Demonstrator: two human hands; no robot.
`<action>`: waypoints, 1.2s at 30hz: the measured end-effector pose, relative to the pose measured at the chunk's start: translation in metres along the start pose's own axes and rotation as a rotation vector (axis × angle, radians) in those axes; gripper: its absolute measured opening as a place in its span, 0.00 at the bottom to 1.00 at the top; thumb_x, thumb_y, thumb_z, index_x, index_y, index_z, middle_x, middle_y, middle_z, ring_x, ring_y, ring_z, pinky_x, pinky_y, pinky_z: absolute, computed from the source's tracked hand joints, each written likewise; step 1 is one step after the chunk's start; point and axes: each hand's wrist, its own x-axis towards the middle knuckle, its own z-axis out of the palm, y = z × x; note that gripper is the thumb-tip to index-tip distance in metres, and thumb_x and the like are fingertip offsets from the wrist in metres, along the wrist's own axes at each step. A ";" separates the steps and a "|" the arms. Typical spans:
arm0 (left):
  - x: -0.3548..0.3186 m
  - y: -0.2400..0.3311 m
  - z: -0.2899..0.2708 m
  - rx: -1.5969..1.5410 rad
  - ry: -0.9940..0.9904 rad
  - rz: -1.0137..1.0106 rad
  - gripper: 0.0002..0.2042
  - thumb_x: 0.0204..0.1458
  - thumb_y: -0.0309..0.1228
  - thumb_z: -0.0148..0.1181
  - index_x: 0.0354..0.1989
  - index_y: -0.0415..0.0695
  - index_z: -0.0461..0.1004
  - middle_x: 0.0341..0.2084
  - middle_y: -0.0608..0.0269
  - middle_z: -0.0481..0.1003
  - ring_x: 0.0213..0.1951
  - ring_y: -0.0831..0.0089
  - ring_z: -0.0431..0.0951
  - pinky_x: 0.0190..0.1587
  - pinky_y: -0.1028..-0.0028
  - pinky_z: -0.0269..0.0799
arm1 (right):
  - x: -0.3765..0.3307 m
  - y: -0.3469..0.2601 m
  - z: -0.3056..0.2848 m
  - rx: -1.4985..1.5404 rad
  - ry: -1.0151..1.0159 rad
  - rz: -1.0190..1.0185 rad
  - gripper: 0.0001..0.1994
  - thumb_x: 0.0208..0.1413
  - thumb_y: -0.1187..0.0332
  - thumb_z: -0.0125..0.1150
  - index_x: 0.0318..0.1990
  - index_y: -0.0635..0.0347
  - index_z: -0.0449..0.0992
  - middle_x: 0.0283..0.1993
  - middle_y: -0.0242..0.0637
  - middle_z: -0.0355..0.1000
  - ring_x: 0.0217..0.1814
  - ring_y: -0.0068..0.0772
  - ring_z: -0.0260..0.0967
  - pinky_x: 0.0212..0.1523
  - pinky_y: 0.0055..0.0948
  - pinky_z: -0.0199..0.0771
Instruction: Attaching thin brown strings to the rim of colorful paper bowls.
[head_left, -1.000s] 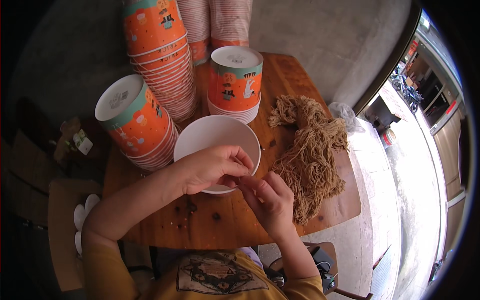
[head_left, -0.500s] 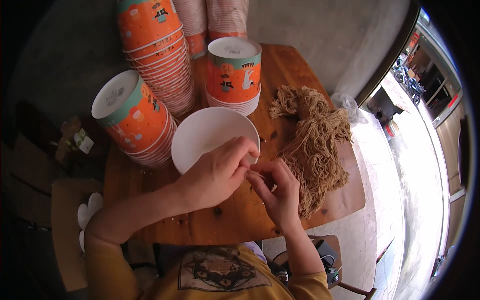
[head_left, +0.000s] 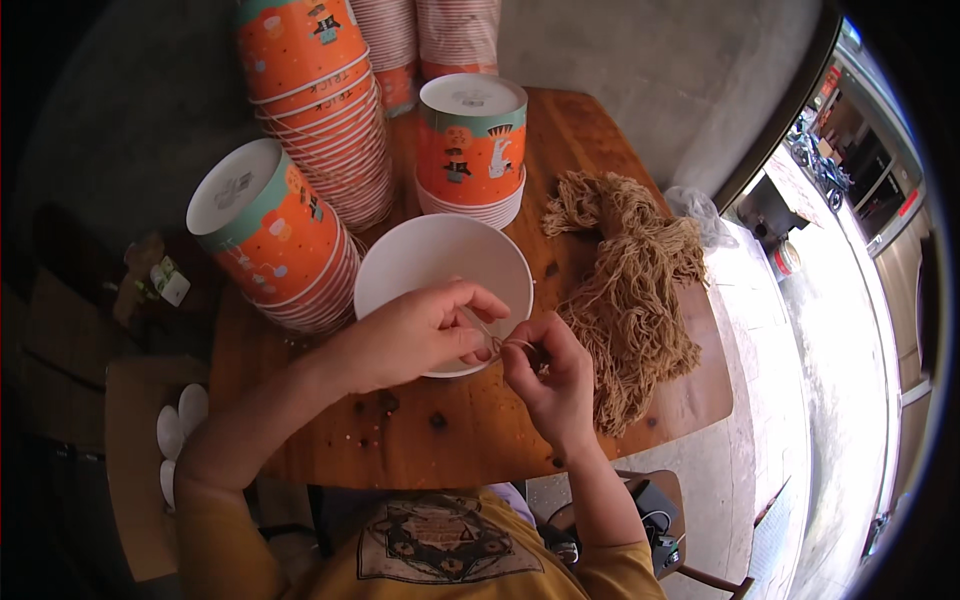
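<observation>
Head view, left hand (head_left: 415, 335) and right hand (head_left: 548, 375) pinching brown string (head_left: 505, 342), orange cup stacks (head_left: 330, 120) behind.

The round table (head_left: 640, 160) is brown wood with a smooth, slightly glossy finish marked by dark knots and specks. The white bowl (head_left: 430, 262) looks like matt, smooth paper, and the orange printed cups stacked upside down (head_left: 300, 120) have a faint sheen on their paper walls, with plain white matt bottoms. The bundle of tan strings (head_left: 630, 290) is rough, fibrous twine, dull and frayed, one thin strand (head_left: 485, 332) of it pinched between bare fingers, while the floor (head_left: 620, 60) looks like grey, matt concrete.
</observation>
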 end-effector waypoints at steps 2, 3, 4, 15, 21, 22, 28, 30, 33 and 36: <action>0.001 0.001 -0.004 -0.033 -0.024 -0.010 0.15 0.61 0.25 0.53 0.55 0.39 0.67 0.40 0.65 0.75 0.41 0.81 0.75 0.48 0.79 0.71 | 0.000 0.001 -0.001 0.025 -0.013 0.026 0.05 0.54 0.76 0.63 0.33 0.62 0.72 0.32 0.31 0.68 0.28 0.18 0.65 0.30 0.19 0.67; 0.002 0.001 -0.005 -0.065 -0.052 -0.020 0.13 0.61 0.26 0.54 0.54 0.39 0.68 0.40 0.66 0.75 0.41 0.81 0.75 0.47 0.79 0.71 | 0.000 0.001 -0.001 0.050 -0.022 0.052 0.05 0.54 0.76 0.63 0.33 0.63 0.72 0.32 0.30 0.68 0.29 0.16 0.64 0.31 0.18 0.66; 0.002 -0.001 -0.005 -0.066 -0.048 -0.019 0.13 0.61 0.26 0.54 0.54 0.39 0.68 0.40 0.66 0.75 0.41 0.81 0.75 0.47 0.79 0.71 | 0.001 0.001 0.000 0.050 -0.025 0.051 0.05 0.54 0.76 0.63 0.33 0.63 0.72 0.32 0.30 0.68 0.29 0.16 0.64 0.31 0.18 0.66; -0.002 -0.005 0.021 1.067 0.390 0.705 0.07 0.48 0.24 0.57 0.35 0.38 0.68 0.34 0.52 0.69 0.39 0.57 0.74 0.40 0.66 0.74 | -0.002 -0.010 0.000 -0.117 -0.028 0.052 0.07 0.53 0.75 0.66 0.36 0.63 0.73 0.32 0.31 0.69 0.29 0.17 0.66 0.30 0.19 0.68; -0.001 -0.008 0.025 0.909 0.397 0.744 0.07 0.49 0.21 0.59 0.35 0.40 0.68 0.32 0.55 0.69 0.36 0.58 0.74 0.38 0.64 0.73 | -0.007 -0.004 0.001 -0.062 0.031 -0.015 0.07 0.53 0.75 0.67 0.37 0.62 0.75 0.29 0.32 0.68 0.25 0.19 0.65 0.26 0.20 0.67; -0.001 -0.007 0.025 0.758 0.403 0.671 0.07 0.51 0.19 0.60 0.35 0.41 0.69 0.31 0.57 0.70 0.33 0.59 0.75 0.36 0.65 0.73 | -0.006 -0.006 0.002 -0.061 0.030 -0.015 0.07 0.53 0.75 0.67 0.37 0.62 0.75 0.29 0.32 0.68 0.25 0.19 0.65 0.26 0.20 0.67; -0.001 -0.009 0.022 0.538 0.344 0.526 0.05 0.54 0.21 0.60 0.36 0.39 0.69 0.31 0.58 0.72 0.34 0.64 0.77 0.36 0.69 0.73 | -0.006 -0.010 0.005 -0.267 0.084 -0.107 0.05 0.54 0.75 0.66 0.36 0.62 0.75 0.29 0.31 0.69 0.24 0.20 0.65 0.26 0.20 0.68; -0.002 -0.010 0.021 0.538 0.340 0.524 0.05 0.54 0.21 0.59 0.36 0.39 0.69 0.31 0.58 0.72 0.33 0.64 0.77 0.36 0.69 0.73 | -0.006 -0.005 0.006 -0.156 0.099 -0.105 0.04 0.54 0.76 0.65 0.36 0.62 0.76 0.28 0.31 0.69 0.24 0.19 0.64 0.25 0.19 0.67; -0.002 -0.010 0.022 0.507 0.348 0.449 0.07 0.53 0.20 0.59 0.38 0.39 0.68 0.32 0.58 0.71 0.34 0.64 0.77 0.37 0.69 0.73 | -0.007 0.006 0.008 -0.029 0.113 -0.040 0.04 0.54 0.76 0.66 0.35 0.62 0.75 0.27 0.31 0.69 0.24 0.17 0.64 0.25 0.18 0.66; -0.008 -0.008 0.026 0.581 0.461 0.439 0.11 0.51 0.18 0.60 0.41 0.40 0.67 0.33 0.58 0.71 0.37 0.63 0.76 0.38 0.68 0.73 | -0.008 0.002 0.010 -0.070 0.131 -0.035 0.05 0.54 0.76 0.66 0.33 0.62 0.74 0.27 0.31 0.69 0.24 0.16 0.64 0.25 0.18 0.65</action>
